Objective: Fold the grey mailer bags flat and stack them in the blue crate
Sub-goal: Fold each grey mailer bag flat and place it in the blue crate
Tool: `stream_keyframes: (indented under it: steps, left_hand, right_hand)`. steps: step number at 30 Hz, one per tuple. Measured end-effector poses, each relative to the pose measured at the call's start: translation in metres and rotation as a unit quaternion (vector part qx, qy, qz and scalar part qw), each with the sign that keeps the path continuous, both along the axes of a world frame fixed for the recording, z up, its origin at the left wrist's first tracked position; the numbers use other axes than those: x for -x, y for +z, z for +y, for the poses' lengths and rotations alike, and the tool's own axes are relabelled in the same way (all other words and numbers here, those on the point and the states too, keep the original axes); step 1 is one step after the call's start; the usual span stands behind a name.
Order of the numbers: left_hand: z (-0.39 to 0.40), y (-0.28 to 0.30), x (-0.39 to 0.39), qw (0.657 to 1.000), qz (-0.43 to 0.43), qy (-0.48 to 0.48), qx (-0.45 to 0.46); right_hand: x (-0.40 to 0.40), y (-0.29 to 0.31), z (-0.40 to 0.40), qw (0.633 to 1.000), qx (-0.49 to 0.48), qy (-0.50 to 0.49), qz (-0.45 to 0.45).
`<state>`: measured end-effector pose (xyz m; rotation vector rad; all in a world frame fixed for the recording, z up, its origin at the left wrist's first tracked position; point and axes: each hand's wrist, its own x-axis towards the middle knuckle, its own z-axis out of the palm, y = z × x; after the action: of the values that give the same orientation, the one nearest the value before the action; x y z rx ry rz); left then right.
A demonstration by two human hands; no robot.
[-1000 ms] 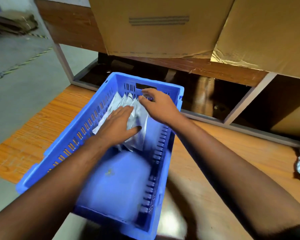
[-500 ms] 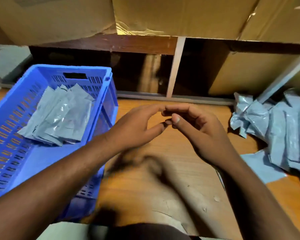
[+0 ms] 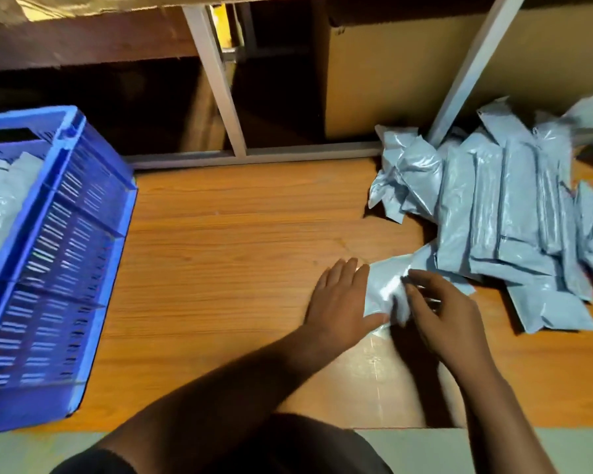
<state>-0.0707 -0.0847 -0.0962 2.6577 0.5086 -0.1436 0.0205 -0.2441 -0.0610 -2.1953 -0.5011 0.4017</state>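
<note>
A fresh grey mailer bag (image 3: 382, 290) lies on the bench (image 3: 240, 234) beside the unfolded pile (image 3: 514, 213). The left hand (image 3: 339, 302) presses it with spread fingers while the right hand (image 3: 439, 313) pinches its edge. Folding is just starting; next the bag needs creasing flat and carrying to the blue crate (image 3: 62, 241) at the left.

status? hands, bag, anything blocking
Left hand flat on mailer bag, right hand pinching it. Bag on table, not yet folded. Blue crate left, path unobstructed.
</note>
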Motion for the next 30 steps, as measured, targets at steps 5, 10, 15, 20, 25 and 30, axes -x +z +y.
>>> stream_keyframes:
  steps: [5, 10, 15, 20, 25, 30]
  left_hand:
    - [0.015, -0.008, -0.004, 0.997, -0.063, -0.028, -0.024]
    - [0.07, -0.016, 0.035, 0.996, -0.023, -0.083, -0.011]
    - [0.108, -0.01, 0.067, 0.998, 0.014, -0.053, 0.027]
    - [0.119, 0.002, 0.089, 0.993, -0.024, 0.051, 0.107]
    - [0.066, -0.007, 0.046, 0.994, -0.094, 0.053, -0.008]
    - [0.065, -0.039, 0.051, 0.992, -0.064, 0.06, -0.094]
  right_hand:
    - [0.002, -0.009, -0.01, 0.999, -0.035, 0.025, 0.005]
    - [0.01, -0.015, -0.003, 0.994, -0.093, 0.061, -0.006]
    - [0.01, -0.014, 0.019, 0.981, -0.108, 0.137, -0.082]
    - [0.002, -0.018, 0.072, 0.967, -0.01, 0.202, -0.152]
    - [0.012, -0.044, 0.116, 0.927, 0.118, 0.277, -0.224]
    - [-0.001, -0.07, 0.106, 0.919, 0.145, 0.298, -0.215]
